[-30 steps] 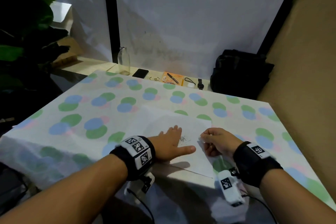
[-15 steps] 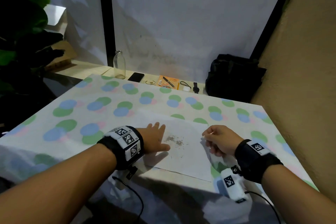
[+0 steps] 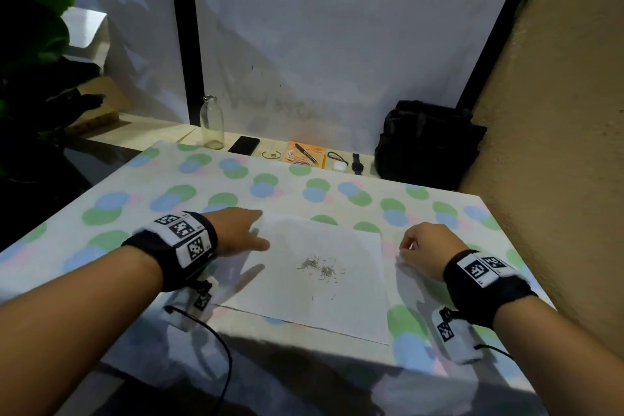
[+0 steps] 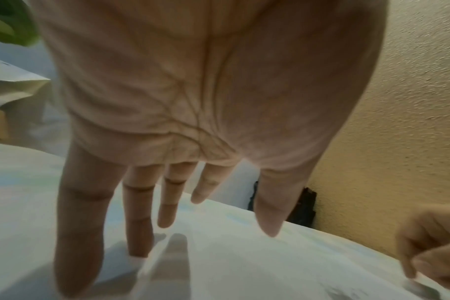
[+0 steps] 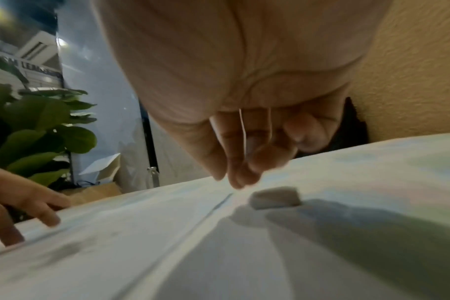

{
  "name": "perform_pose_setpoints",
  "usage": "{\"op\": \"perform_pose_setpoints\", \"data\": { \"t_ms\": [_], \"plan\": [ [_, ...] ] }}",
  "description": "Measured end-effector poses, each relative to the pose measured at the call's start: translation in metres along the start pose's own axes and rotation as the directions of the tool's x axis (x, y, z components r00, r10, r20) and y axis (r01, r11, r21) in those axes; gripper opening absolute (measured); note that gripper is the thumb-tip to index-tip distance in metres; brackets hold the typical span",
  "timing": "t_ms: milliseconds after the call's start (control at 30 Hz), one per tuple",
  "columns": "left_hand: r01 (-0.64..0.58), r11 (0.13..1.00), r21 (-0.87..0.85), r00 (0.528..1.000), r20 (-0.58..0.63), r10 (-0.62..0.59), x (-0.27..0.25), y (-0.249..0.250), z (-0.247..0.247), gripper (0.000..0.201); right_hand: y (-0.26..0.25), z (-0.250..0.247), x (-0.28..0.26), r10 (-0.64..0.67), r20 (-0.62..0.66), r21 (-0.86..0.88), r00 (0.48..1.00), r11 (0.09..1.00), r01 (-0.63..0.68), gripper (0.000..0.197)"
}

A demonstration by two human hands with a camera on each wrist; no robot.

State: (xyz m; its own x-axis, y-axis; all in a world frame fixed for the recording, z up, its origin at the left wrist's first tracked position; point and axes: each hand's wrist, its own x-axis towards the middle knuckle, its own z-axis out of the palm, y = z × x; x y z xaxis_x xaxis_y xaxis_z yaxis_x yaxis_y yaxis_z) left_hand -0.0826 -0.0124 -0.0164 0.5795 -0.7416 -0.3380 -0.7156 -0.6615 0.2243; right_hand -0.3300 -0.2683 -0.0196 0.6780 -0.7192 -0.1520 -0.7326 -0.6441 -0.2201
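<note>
The left hand [image 3: 236,233] has slid to the paper's [image 3: 304,297] far corner, straight fingers [image 4: 139,213] touching it. The right hand [image 3: 425,250], now off the paper, curls empty above the eraser [image 5: 275,198].

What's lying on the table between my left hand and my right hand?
A white paper sheet bearing a small scatter of grey crumbs lies between the left hand and right hand, clearest in the head view.
</note>
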Motion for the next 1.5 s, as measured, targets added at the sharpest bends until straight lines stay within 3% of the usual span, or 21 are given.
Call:
{"op": "perform_pose_setpoints", "data": {
  "t_ms": [167, 267, 367, 467, 600, 733, 833, 900, 1067, 1233, 1367, 1500],
  "plan": [
    [0.075, 0.997, -0.019, 0.997, -0.020, -0.075, 0.004, -0.008, 0.007, 0.085, -0.028, 0.014, -0.006, 0.018, 0.164, 0.167, 0.986, 0.985, -0.045, 0.032],
    [0.070, 0.996, -0.045, 0.996, -0.052, -0.073, 0.003, -0.003, 0.012, 0.088, -0.038, 0.019, -0.009, 0.019, 0.176, 0.259, 0.984, 0.964, -0.065, 0.029],
    [0.107, 0.987, -0.116, 0.991, -0.062, -0.115, 0.002, -0.012, 0.011, 0.089, -0.039, 0.024, -0.015, 0.076, 0.195, 0.499, 0.978, 0.851, -0.166, 0.017],
    [0.104, 0.973, -0.205, 0.992, -0.053, -0.117, -0.005, -0.027, 0.010, 0.067, -0.034, 0.027, -0.022, 0.086, 0.204, 0.621, 0.975, 0.759, -0.197, 0.019],
    [0.125, 0.914, -0.385, 0.991, 0.000, -0.135, -0.015, -0.045, 0.020, 0.053, -0.034, 0.030, -0.020, 0.067, 0.159, 0.465, 0.985, 0.875, -0.134, 0.021],
    [0.124, 0.847, -0.517, 0.989, -0.007, -0.149, -0.029, -0.051, 0.030, 0.062, -0.043, 0.032, -0.019, 0.060, 0.162, 0.314, 0.985, 0.943, -0.109, 0.033],
    [0.089, 0.831, -0.549, 0.991, -0.033, -0.128, -0.038, -0.051, 0.040, 0.065, -0.050, 0.032, -0.014, 0.064, 0.172, 0.328, 0.983, 0.937, -0.118, 0.043],
    [0.059, 0.824, -0.563, 0.989, -0.081, -0.126, -0.044, -0.053, 0.045, 0.059, -0.056, 0.029, -0.015, 0.055, 0.186, 0.383, 0.981, 0.915, -0.124, 0.040],
    [-0.001, 0.710, -0.704, 0.971, -0.172, -0.169, -0.062, -0.075, 0.054, 0.047, -0.079, 0.029, -0.018, 0.003, 0.181, 0.605, 0.984, 0.788, -0.113, 0.034],
    [-0.043, 0.722, -0.690, 0.959, -0.231, -0.163, -0.090, -0.116, 0.052, 0.044, -0.106, 0.040, -0.031, -0.101, 0.287, 0.553, 0.953, 0.829, -0.079, 0.036],
    [-0.122, 0.708, -0.695, 0.944, -0.301, -0.133, -0.136, -0.160, 0.055, 0.044, -0.142, 0.055, -0.054, -0.258, 0.384, 0.743, 0.886, 0.656, -0.131, 0.012],
    [-0.060, 0.668, -0.741, 0.930, -0.285, -0.232, -0.204, -0.219, 0.065, 0.036, -0.196, 0.078, -0.086, -0.449, 0.408, 0.860, 0.795, 0.480, -0.170, 0.025]
  ]
}}
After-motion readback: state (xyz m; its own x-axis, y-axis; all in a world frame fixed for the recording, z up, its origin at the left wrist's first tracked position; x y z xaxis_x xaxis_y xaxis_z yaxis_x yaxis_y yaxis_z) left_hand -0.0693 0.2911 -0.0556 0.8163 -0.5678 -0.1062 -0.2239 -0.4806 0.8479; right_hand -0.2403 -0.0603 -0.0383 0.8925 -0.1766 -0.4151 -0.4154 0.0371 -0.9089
